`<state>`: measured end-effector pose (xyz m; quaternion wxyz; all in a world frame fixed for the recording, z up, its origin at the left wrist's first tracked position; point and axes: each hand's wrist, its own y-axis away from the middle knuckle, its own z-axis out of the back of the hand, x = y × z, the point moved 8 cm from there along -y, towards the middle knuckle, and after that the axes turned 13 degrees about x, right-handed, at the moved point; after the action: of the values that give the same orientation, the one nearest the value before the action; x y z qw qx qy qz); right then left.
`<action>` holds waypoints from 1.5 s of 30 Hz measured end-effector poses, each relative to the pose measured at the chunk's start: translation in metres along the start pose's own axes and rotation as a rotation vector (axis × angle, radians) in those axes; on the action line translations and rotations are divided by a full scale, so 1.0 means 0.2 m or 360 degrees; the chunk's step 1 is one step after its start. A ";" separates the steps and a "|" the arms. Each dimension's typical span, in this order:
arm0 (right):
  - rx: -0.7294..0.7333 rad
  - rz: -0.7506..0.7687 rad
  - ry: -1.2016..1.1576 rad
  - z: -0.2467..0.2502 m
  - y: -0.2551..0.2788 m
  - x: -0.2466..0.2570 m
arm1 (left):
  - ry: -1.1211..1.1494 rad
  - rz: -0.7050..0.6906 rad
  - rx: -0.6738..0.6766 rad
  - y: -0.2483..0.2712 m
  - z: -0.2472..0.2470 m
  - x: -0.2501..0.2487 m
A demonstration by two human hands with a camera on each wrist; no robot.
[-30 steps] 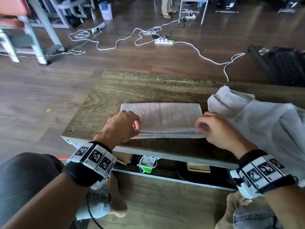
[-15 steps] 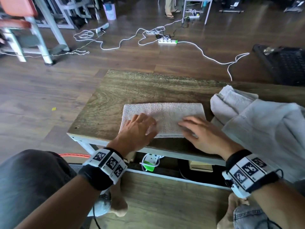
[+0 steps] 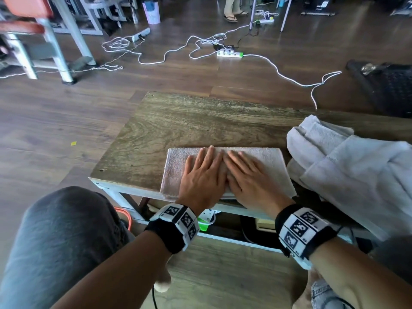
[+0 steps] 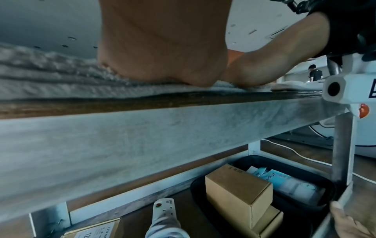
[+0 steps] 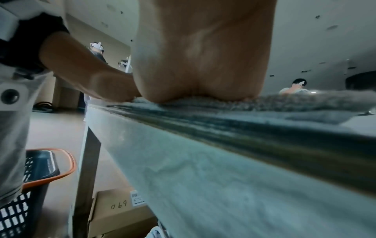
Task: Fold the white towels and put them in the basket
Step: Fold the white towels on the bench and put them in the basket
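A folded white towel (image 3: pixel 269 161) lies flat at the near edge of the wooden table (image 3: pixel 200 121). My left hand (image 3: pixel 204 172) and right hand (image 3: pixel 247 175) press side by side on its middle, fingers straight, palms down. From below, the left wrist view shows my left palm (image 4: pixel 162 48) bearing on the towel's layered edge (image 4: pixel 50 77). The right wrist view shows my right palm (image 5: pixel 201 56) on the towel (image 5: pixel 295 101). A heap of unfolded white towels (image 3: pixel 347 166) sits at the right. A dark basket with an orange rim (image 5: pixel 40 173) stands on the floor beside the table's left leg.
White cables and power strips (image 3: pixel 229 55) trail over the floor beyond the table. A metal frame with orange pads (image 3: pixel 33 30) stands far left, a dark mesh object (image 3: pixel 392 85) far right. Cardboard boxes (image 4: pixel 238 196) and a black tray (image 4: pixel 284 182) fill the lower shelf.
A second ago both hands pinched the towel's near corners. They let go, flattened, and slid inward over the towel until they lie side by side at its middle.
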<state>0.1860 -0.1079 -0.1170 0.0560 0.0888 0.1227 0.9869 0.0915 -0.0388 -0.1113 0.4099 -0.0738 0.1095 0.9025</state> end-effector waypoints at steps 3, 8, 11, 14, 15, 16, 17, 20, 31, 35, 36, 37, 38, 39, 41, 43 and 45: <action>-0.0011 -0.0116 0.0019 0.02 0.02 -0.10 | 0.0008 0.0022 0.0048 -0.02 -0.01 0.04; 0.0037 -0.0284 0.0013 0.02 0.03 -0.23 | 0.0039 0.0112 0.0134 0.00 -0.01 0.14; 0.0131 -0.0366 -0.0141 0.01 0.07 -0.31 | 0.0056 0.0184 0.0157 0.03 0.00 0.21; 0.0196 -0.0436 -0.0239 0.01 0.09 -0.34 | 0.0067 0.0298 0.0157 0.07 0.03 0.30; 0.0213 -0.0466 -0.0274 0.01 0.09 -0.35 | 0.0076 0.0338 0.0166 0.09 0.04 0.33; 0.0236 -0.0493 -0.0287 0.01 0.09 -0.36 | 0.0093 0.0375 0.0177 0.10 0.04 0.36; 0.0259 -0.0512 -0.0269 0.01 0.09 -0.35 | 0.0119 0.0408 0.0183 0.12 0.04 0.39; 0.0246 -0.0533 -0.0129 0.03 0.08 -0.32 | 0.0206 0.0497 0.0100 0.15 0.07 0.44; 0.0351 -0.0061 -0.0200 -0.07 -0.01 0.03 | 0.0176 0.0840 -0.0076 0.20 0.24 0.48; 0.0294 -0.0028 -0.0242 -0.03 0.00 0.02 | 0.0450 0.0788 -0.0075 0.17 0.27 0.43; 0.0286 -0.0023 -0.0332 -0.02 0.02 0.01 | 0.0509 0.0763 -0.0097 0.15 0.30 0.40; 0.0281 -0.0009 -0.0452 0.01 0.04 0.02 | 0.0565 0.0726 -0.0147 0.16 0.35 0.38; 0.0250 0.0027 -0.0604 0.02 0.05 0.03 | 0.0639 0.0647 -0.0202 0.15 0.39 0.33; 0.0182 0.0094 -0.0764 0.07 0.08 0.04 | 0.0765 0.0507 -0.0250 0.14 0.45 0.26; -0.0098 0.0252 -0.1142 0.22 0.16 0.08 | 0.1274 0.0092 -0.0227 0.12 0.51 0.09; -0.0380 0.0278 -0.1688 0.31 0.21 0.02 | 0.1951 -0.0259 -0.0075 0.10 0.51 -0.09; -0.0343 0.0205 -0.2326 0.29 0.22 -0.06 | 0.1929 -0.0450 -0.0103 0.09 0.52 -0.19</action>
<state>0.2051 -0.1377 -0.0527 0.0736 0.7241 -0.0489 0.6840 0.0983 -0.0521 -0.0002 0.3881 -0.5992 0.2844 0.6399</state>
